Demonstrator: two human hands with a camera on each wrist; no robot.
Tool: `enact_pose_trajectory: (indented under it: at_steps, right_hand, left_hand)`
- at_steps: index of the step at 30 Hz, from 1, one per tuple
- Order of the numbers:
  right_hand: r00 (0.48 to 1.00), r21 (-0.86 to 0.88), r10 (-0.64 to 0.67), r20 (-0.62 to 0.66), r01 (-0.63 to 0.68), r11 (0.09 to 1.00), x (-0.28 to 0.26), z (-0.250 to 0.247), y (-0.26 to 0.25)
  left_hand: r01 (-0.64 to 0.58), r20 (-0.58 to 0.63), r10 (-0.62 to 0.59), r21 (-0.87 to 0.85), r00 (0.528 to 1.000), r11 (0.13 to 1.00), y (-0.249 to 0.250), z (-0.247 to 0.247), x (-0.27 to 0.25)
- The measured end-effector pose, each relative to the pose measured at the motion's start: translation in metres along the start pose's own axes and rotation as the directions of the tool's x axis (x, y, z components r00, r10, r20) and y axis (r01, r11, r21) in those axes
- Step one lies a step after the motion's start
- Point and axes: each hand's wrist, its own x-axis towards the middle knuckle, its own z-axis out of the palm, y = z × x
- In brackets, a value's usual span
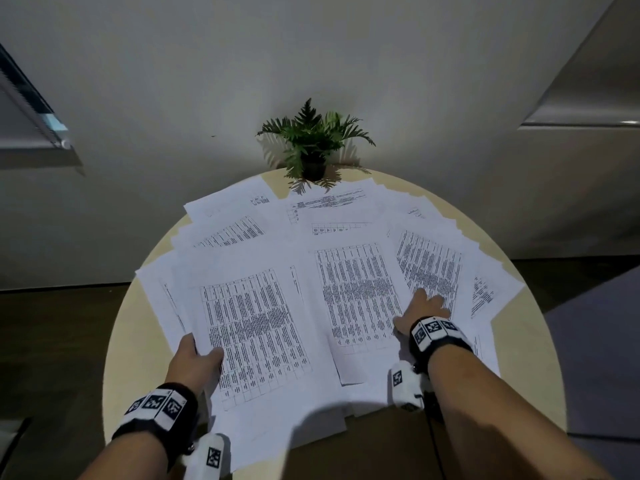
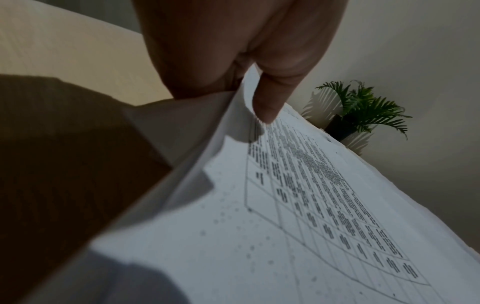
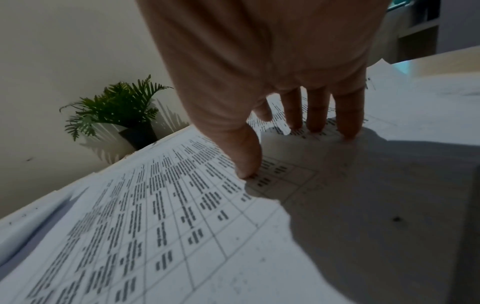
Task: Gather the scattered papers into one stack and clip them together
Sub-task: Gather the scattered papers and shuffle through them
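The place looks like an office or a meeting room. A round, light wooden surface [image 1: 533, 306] stands against a plain pale wall [image 1: 311, 46] and is covered with printed sheets [image 1: 360, 292] full of tables and small text. A small potted fern [image 1: 313, 140] decorates the far edge. A window with a blind [image 1: 24, 109] shows on the left, and shelving [image 3: 418, 26] is visible in the right wrist view.
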Motion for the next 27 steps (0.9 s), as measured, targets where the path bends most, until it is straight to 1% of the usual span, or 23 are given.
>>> enact_pose_trajectory:
  at_steps: [2,4,7,9,10,12,14,15,17,18,19,21,22,23,24,25,27]
  right_hand:
    - [0.999,0.061,0.0,0.048,-0.002,0.998,-0.002,0.005,-0.007]
    - [0.999,0.141,-0.02,0.047,0.013,0.99,-0.004,0.012,-0.016]
    - [0.994,0.136,-0.101,0.049,0.093,0.986,-0.009,0.021,-0.023]
    - [0.993,0.14,-0.119,0.007,0.116,0.983,-0.008,0.015,-0.021]
    - [0.993,0.155,-0.115,-0.037,0.12,0.981,-0.007,0.008,-0.018]
    - [0.994,0.199,-0.018,-0.104,0.039,0.979,0.001,-0.006,-0.009]
    - [0.988,0.168,0.087,-0.13,-0.065,0.984,0.002,-0.019,0.002]
    - [0.987,0.138,0.113,-0.114,-0.097,0.986,0.003,-0.023,0.009]
    - [0.99,0.085,0.139,-0.008,-0.138,0.987,0.001,-0.027,0.019]
    - [0.988,0.079,0.15,0.025,-0.152,0.985,0.001,-0.026,0.022]
    - [0.99,0.024,0.138,-0.002,-0.138,0.99,0.009,-0.021,0.025]
    - [0.987,0.035,0.141,-0.078,-0.138,0.99,0.014,-0.015,0.028]
    - [0.991,0.028,0.123,-0.055,-0.121,0.992,0.014,-0.014,0.026]
    - [0.994,0.075,0.1,-0.034,-0.097,0.992,0.011,-0.014,0.023]
    - [0.993,0.108,0.1,-0.06,-0.093,0.99,0.013,-0.014,0.02]
    - [0.985,0.236,0.131,-0.114,-0.101,0.966,0.007,-0.017,0.014]
    - [0.966,0.327,0.064,-0.251,0.023,0.945,-0.008,-0.028,0.0]
  left_hand:
    - [0.007,0.004,-0.007,0.022,1.0,1.0,-0.001,0.001,0.002]
    - [-0.001,0.002,0.001,0.039,1.0,0.999,-0.004,0.002,0.003]
    - [-0.005,-0.034,0.005,-0.021,0.999,1.0,-0.007,0.004,0.002]
    - [0.015,-0.066,-0.018,-0.047,0.998,0.999,-0.013,0.002,0.007]
    - [0.017,-0.079,-0.021,-0.053,0.997,0.998,-0.013,0.0,0.008]
    - [0.03,-0.097,-0.035,-0.048,0.995,0.998,-0.026,-0.001,0.022]
    - [0.021,-0.102,-0.026,-0.053,0.994,0.998,-0.015,-0.006,0.014]
    - [0.016,-0.108,-0.023,-0.069,0.994,0.997,-0.008,-0.007,0.01]
    - [0.02,-0.101,-0.025,-0.048,0.995,0.999,-0.001,-0.008,0.005]
    - [0.024,-0.096,-0.027,-0.038,0.995,0.999,0.001,-0.008,0.003]
    - [0.025,-0.087,-0.028,-0.042,0.996,0.999,-0.001,-0.007,0.005]
    - [0.034,-0.07,-0.036,-0.031,0.997,0.999,-0.002,-0.006,0.005]
    - [0.038,-0.067,-0.04,-0.026,0.997,0.999,-0.002,-0.006,0.005]
    - [0.04,-0.066,-0.041,-0.017,0.997,0.999,-0.004,-0.005,0.007]
    - [0.048,-0.068,-0.05,-0.022,0.996,0.999,-0.005,-0.005,0.008]
    - [0.052,-0.062,-0.055,-0.045,0.997,0.998,-0.006,-0.005,0.009]
    - [0.056,-0.05,-0.06,-0.076,0.997,0.996,-0.005,-0.006,0.008]
